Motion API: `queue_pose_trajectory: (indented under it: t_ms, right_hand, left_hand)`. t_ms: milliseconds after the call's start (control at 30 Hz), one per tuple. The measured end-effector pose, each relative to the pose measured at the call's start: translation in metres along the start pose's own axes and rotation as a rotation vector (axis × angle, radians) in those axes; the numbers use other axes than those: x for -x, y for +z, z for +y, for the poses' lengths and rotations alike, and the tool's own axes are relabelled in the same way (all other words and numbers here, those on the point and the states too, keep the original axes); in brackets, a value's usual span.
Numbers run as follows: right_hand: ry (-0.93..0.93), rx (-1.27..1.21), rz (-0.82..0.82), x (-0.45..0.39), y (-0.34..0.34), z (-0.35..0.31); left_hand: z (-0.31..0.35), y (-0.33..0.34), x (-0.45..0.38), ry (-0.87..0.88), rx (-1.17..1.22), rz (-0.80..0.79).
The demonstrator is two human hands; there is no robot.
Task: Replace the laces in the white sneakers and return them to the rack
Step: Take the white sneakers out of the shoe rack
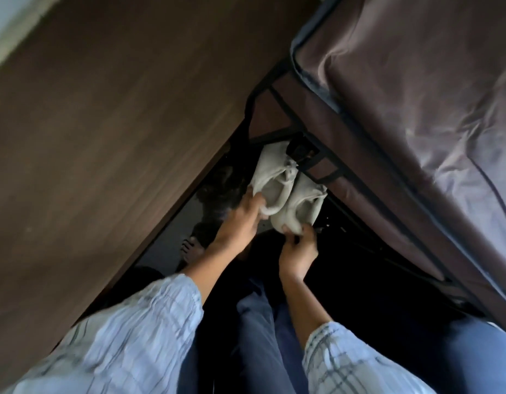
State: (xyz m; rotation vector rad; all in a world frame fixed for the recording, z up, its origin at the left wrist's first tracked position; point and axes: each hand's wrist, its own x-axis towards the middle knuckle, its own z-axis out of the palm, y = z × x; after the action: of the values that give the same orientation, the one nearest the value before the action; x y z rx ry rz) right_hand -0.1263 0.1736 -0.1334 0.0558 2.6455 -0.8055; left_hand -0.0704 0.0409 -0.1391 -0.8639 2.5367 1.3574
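Note:
Two white sneakers lie side by side, toes pointing away from me, at the open front of a brown fabric shoe rack [416,115]. My left hand [240,220] grips the heel of the left sneaker [270,177]. My right hand [298,251] holds the heel of the right sneaker [298,206]. White laces show near the tongues, at the black frame bar of the rack. The sneakers' toes reach in under the rack's upper edge. The frame is dim and a little blurred.
A dark brown wooden panel [104,137] fills the left side, close beside the sneakers. The rack's fabric cover hangs at the right. Below lies dark glossy floor [172,237] with a bare foot [190,248] on it, plus my blue trousers [260,336].

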Motion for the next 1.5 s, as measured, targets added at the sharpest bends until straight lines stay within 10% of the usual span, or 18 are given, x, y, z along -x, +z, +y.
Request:
queue_pose_trajectory:
  t_ms: [567, 1067, 1500]
  right_hand:
    - [-0.250, -0.177, -0.286, 0.169, -0.030, -0.061]
    - [-0.768, 0.010, -0.672, 0.100, 0.100, -0.172]
    - [-0.711, -0.042, -0.723, 0.096, 0.103, -0.178]
  left_hand:
    - [-0.015, -0.051, 0.195, -0.227, 0.163, 0.449]
    - [-0.070, -0.147, 0.138, -0.461, 0.341, 0.958]
    - [-0.099, -0.133, 0.127, -0.395, 0.192, 0.951]
